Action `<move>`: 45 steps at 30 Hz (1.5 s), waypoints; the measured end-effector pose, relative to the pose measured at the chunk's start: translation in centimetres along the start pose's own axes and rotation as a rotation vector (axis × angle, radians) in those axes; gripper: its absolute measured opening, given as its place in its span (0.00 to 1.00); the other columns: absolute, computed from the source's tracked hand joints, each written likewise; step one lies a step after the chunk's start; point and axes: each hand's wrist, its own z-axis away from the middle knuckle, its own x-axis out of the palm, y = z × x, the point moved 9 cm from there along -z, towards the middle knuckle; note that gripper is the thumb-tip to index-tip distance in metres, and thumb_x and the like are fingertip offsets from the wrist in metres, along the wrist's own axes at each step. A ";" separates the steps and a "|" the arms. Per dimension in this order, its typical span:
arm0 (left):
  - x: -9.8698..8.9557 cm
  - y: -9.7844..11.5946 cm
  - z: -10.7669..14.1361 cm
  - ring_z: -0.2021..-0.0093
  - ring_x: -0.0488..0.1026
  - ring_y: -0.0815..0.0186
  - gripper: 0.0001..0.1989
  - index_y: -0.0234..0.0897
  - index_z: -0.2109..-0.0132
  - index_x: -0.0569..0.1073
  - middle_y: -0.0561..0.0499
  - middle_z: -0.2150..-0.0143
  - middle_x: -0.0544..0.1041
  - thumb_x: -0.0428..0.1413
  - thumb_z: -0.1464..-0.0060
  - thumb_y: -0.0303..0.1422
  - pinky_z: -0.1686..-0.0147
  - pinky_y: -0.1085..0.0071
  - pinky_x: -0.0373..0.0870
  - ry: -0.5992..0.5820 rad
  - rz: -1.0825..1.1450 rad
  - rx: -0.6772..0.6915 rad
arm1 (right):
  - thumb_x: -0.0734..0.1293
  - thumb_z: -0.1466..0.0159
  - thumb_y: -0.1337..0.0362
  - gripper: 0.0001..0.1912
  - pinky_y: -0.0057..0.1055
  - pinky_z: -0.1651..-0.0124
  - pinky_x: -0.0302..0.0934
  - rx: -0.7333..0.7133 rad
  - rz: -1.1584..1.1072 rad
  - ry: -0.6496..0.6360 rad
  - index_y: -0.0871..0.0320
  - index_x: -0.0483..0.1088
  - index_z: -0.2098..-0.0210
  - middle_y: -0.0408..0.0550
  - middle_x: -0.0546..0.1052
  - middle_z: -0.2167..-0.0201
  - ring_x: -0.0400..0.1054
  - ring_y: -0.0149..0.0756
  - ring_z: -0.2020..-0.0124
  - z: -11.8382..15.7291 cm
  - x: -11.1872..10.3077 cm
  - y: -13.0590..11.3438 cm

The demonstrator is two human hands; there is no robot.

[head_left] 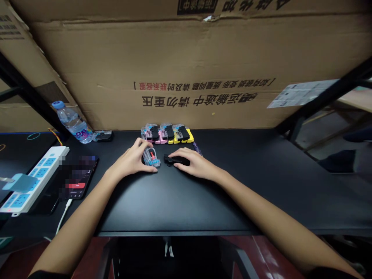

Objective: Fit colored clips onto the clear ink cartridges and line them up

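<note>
On the black tabletop, my left hand (136, 158) grips a clear plastic piece (151, 158) with blue and red parts inside, thumb at its near side and fingers over its top. Just to its right, my right hand (193, 162) has its fingers and thumb closed around a small black piece (171, 160), whose left end sticks out. A narrow gap separates the two pieces. Behind the hands stands a row of clear and black devices with pink parts (152, 133) and yellow parts (183, 133). A dark purple item (197, 148) lies partly behind my right hand.
A water bottle (74, 122) leans at the back left, beside another clear and black device (103, 136). At the left are a white power strip (43, 170) and a phone (83, 178) with a cable. Large cardboard (180, 58) rises behind the table (174, 209).
</note>
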 end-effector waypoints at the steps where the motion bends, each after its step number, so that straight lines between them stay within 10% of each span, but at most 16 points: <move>1: 0.1 0.3 0.0 0.44 0.77 0.51 0.39 0.47 0.38 0.71 0.44 0.39 0.68 0.73 0.54 0.51 0.46 0.55 0.77 -0.011 0.034 0.040 | 0.66 0.28 0.62 0.17 0.50 0.37 0.68 0.004 -0.003 0.008 0.53 0.76 0.41 0.55 0.81 0.46 0.75 0.48 0.44 0.0 -0.1 0.1; 9: 1.5 1.9 -0.1 0.41 0.77 0.53 0.35 0.50 0.30 0.67 0.45 0.35 0.74 0.67 0.42 0.37 0.41 0.58 0.74 -0.027 0.153 0.178 | 0.65 0.28 0.63 0.18 0.46 0.42 0.72 0.051 -0.005 0.109 0.54 0.78 0.42 0.55 0.82 0.46 0.78 0.47 0.48 0.0 -0.9 0.7; 16: 3.7 1.5 -0.4 0.64 0.81 0.58 0.46 0.46 0.24 0.56 0.50 0.55 0.84 0.67 0.44 0.40 0.55 0.62 0.76 -0.045 0.403 0.052 | 0.63 0.27 0.61 0.18 0.44 0.47 0.73 0.149 -0.084 0.177 0.55 0.77 0.43 0.52 0.84 0.47 0.79 0.45 0.54 0.0 -1.5 1.5; 24: 5.0 0.1 -0.9 0.57 0.81 0.59 0.39 0.38 0.32 0.59 0.43 0.51 0.84 0.67 0.44 0.41 0.52 0.62 0.75 0.000 0.747 -0.117 | 0.66 0.28 0.47 0.23 0.34 0.67 0.71 0.330 -0.431 0.259 0.58 0.78 0.47 0.49 0.81 0.64 0.72 0.34 0.73 0.1 -1.2 3.8; 45: 4.5 -1.0 -1.4 0.50 0.82 0.54 0.25 0.36 0.50 0.79 0.44 0.50 0.85 0.70 0.48 0.47 0.43 0.56 0.75 0.081 0.879 -0.193 | 0.81 0.42 0.52 0.28 0.43 0.51 0.79 0.449 -0.995 0.246 0.55 0.71 0.48 0.47 0.85 0.66 0.83 0.40 0.64 0.3 2.3 4.5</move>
